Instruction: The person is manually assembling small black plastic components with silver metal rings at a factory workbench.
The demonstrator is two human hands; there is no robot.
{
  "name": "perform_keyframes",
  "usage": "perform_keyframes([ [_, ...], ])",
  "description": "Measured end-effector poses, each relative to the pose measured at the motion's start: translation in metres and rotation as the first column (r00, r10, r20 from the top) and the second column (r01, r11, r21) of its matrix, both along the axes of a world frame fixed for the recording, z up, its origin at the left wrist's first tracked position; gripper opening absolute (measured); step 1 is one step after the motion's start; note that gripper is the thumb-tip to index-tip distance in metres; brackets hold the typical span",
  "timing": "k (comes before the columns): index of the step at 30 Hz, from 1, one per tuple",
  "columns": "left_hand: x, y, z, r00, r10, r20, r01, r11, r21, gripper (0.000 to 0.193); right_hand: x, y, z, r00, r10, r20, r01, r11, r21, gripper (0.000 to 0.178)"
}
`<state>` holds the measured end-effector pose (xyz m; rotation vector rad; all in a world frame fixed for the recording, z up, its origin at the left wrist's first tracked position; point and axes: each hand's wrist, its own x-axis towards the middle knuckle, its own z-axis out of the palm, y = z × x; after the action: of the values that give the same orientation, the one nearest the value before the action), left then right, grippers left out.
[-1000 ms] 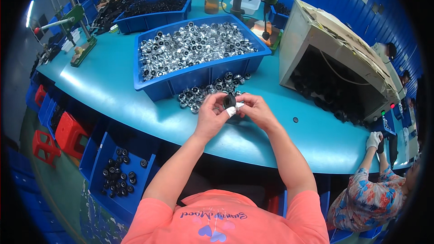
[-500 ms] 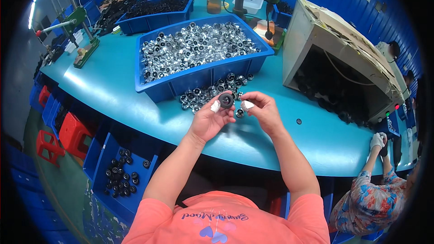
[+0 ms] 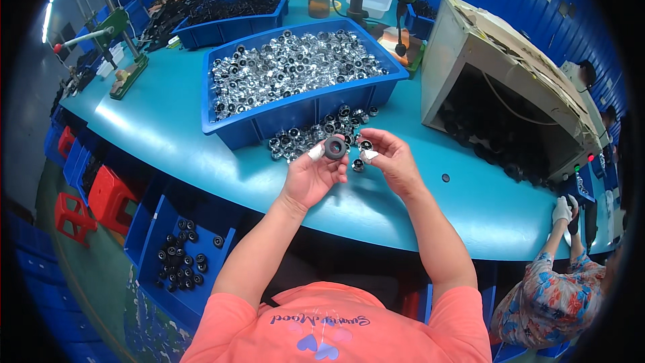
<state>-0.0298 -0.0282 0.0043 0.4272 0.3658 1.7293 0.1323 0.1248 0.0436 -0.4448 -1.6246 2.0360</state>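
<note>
My left hand [image 3: 310, 176], white tape wrapped on its thumb, holds a black ring-shaped part [image 3: 335, 148] with a hole in its middle. Close beside it, my right hand [image 3: 395, 165] also has white tape on a digit. Between its thumb and forefinger is a small round chrome part [image 3: 365, 145] with a dark centre. Another chrome part [image 3: 358, 165] lies on the table below these fingers. Just beyond both hands is a loose pile of chrome parts [image 3: 293, 140], in front of a blue bin [image 3: 302, 109] heaped with the same kind.
A white box-like housing [image 3: 440, 87] full of black parts stands right on the blue-green table [image 3: 161, 131]. One black piece [image 3: 445, 178] lies alone. A lower blue bin [image 3: 153, 228] holds black wheels. A green press [image 3: 121, 77] stands left; a gloved co-worker [image 3: 551, 289] sits right.
A chrome part now shows between my right thumb and forefinger, where none was plainly visible before. My left hand keeps the black ring nearly in place. The co-worker's gloved hands have shifted slightly.
</note>
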Motion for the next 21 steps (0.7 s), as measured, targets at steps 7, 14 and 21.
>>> perform_keyframes([
  [7,0.0,0.001,-0.007,0.995,0.089,-0.039,-0.09,0.996,-0.013,0.038,-0.002,-0.003,-0.003,1.0,0.02,-0.013,-0.02,1.0,-0.003,0.048],
  [14,0.001,0.001,-0.003,0.974,0.209,-0.091,-0.212,0.977,-0.028,0.035,-0.003,-0.006,-0.01,0.998,0.059,0.018,-0.059,0.997,0.05,0.039],
  [21,-0.004,0.0,-0.005,0.988,0.152,-0.007,-0.152,0.982,-0.112,0.038,-0.003,-0.01,-0.008,0.999,0.024,0.021,-0.025,0.998,0.058,0.035],
])
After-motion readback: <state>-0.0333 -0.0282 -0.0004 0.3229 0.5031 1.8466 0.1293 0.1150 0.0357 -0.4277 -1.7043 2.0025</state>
